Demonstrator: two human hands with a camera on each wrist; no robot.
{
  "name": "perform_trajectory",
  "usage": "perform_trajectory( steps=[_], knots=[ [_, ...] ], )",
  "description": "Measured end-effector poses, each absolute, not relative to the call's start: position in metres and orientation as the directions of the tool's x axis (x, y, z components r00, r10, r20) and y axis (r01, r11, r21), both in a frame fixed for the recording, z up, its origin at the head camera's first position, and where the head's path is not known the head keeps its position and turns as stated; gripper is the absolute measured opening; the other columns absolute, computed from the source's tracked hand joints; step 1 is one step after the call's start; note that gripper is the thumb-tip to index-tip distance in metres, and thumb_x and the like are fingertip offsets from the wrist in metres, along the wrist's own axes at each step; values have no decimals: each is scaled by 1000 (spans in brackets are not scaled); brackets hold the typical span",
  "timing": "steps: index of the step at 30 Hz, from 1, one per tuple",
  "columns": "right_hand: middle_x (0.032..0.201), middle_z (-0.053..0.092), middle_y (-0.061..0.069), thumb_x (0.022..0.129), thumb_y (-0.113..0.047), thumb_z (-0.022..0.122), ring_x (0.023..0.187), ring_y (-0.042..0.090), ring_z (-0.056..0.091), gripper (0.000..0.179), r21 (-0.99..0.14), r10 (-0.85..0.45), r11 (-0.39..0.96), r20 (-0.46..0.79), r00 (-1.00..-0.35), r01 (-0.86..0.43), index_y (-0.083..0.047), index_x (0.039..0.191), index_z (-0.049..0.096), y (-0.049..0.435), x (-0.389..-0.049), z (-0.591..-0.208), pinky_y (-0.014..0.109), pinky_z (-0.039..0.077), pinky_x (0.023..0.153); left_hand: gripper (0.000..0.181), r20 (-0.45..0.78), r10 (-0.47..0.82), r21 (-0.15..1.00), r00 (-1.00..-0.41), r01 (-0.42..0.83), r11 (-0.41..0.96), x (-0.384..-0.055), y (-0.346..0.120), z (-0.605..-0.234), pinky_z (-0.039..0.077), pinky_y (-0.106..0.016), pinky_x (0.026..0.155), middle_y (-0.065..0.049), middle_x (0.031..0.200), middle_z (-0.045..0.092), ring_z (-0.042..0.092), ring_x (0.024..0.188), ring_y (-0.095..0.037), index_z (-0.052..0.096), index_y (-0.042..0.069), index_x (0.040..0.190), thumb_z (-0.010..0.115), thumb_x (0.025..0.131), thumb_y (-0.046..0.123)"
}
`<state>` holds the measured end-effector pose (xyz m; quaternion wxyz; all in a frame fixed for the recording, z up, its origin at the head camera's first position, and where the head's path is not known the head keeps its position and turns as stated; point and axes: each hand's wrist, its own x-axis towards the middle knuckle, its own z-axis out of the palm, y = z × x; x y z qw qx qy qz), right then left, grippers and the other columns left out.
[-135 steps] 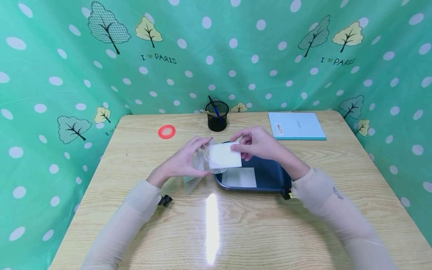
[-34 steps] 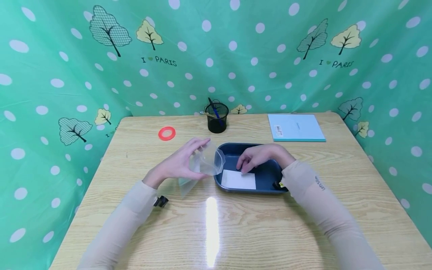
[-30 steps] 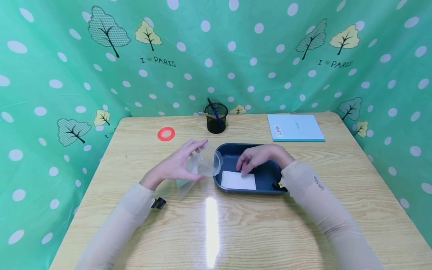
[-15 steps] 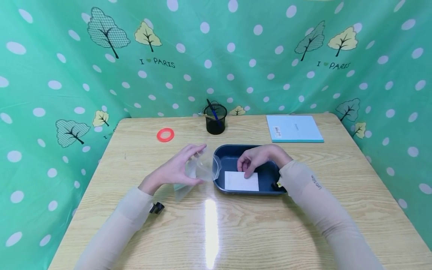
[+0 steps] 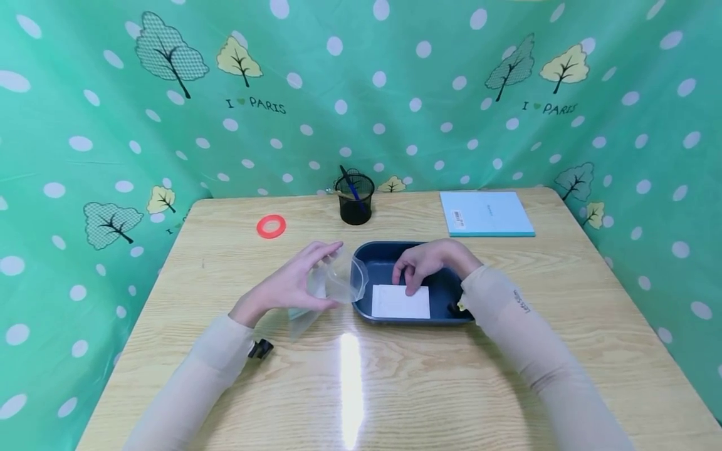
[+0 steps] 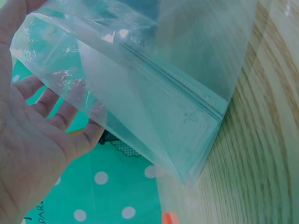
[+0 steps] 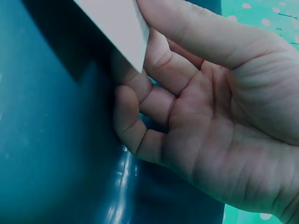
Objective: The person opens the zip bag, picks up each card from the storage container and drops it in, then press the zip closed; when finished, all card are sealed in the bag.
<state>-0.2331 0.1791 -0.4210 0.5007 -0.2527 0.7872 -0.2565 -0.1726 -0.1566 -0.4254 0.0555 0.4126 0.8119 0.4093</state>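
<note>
In the head view my left hand (image 5: 290,282) holds a clear plastic bag (image 5: 343,279) by its sides, the wide mouth facing right beside the tray. Through the film in the left wrist view, a stack of pale printed cards (image 6: 182,112) lies in the bag's lower part. My right hand (image 5: 431,262) is over a dark blue tray (image 5: 380,252). Its thumb and fingers pinch the edge of a white card (image 5: 397,304) low in the tray's left half. From the right wrist, the card's corner (image 7: 126,32) shows between thumb and fingers, above the blue tray floor.
Behind the tray stands a black mesh pen cup (image 5: 356,203) with pens. A red tape ring (image 5: 271,226) lies back left, a light blue notebook (image 5: 487,213) back right. The wooden table (image 5: 271,401) ends at a green dotted curtain (image 5: 316,75).
My right hand has moved from the bag's mouth down into the tray with a white card. Within the last second that card shifted slightly right. My left hand keeps holding the bag.
</note>
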Motion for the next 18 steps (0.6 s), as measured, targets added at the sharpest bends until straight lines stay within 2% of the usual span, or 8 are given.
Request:
perform_trajectory(
  steps=[3,10,13,15,18],
  knots=[
    [84,71,3,91,-13,77,77,13,62,26,-676,-673,723,-641,-371,-143,-11,115,69,181,-233,-420,29,48,83,107,258,721,716,-643,629,304,-173,-156,-426,49,-48,97,-5,134,48,48,119,-24,33,10,158,93,70,25],
    [72,62,-1,93,-12,74,66,14,51,11,-698,-700,693,-589,-404,-184,-8,101,68,184,-233,-415,26,42,67,106,270,721,717,-638,633,291,-175,-156,-426,49,-49,97,-7,133,48,48,118,-23,33,9,158,93,70,22],
    [82,63,0,95,-16,72,73,14,55,11,-681,-676,712,-600,-429,-170,-8,99,66,186,-231,-410,28,51,69,106,271,724,719,-634,633,286,-175,-155,-427,48,-50,97,-7,132,48,48,117,-23,34,9,157,93,71,23],
    [91,64,3,97,-18,70,80,17,60,12,-671,-658,725,-609,-443,-154,-9,100,64,186,-229,-405,34,57,72,106,273,726,718,-632,636,283,-175,-155,-427,48,-50,97,-7,133,48,48,117,-24,34,9,157,93,71,24],
    [99,63,7,100,-22,66,84,22,65,13,-656,-634,740,-609,-476,-145,-11,104,62,188,-226,-392,43,60,71,107,279,724,717,-631,638,281,-176,-154,-427,47,-49,98,-8,135,48,48,118,-24,33,8,157,93,70,25]
  ],
)
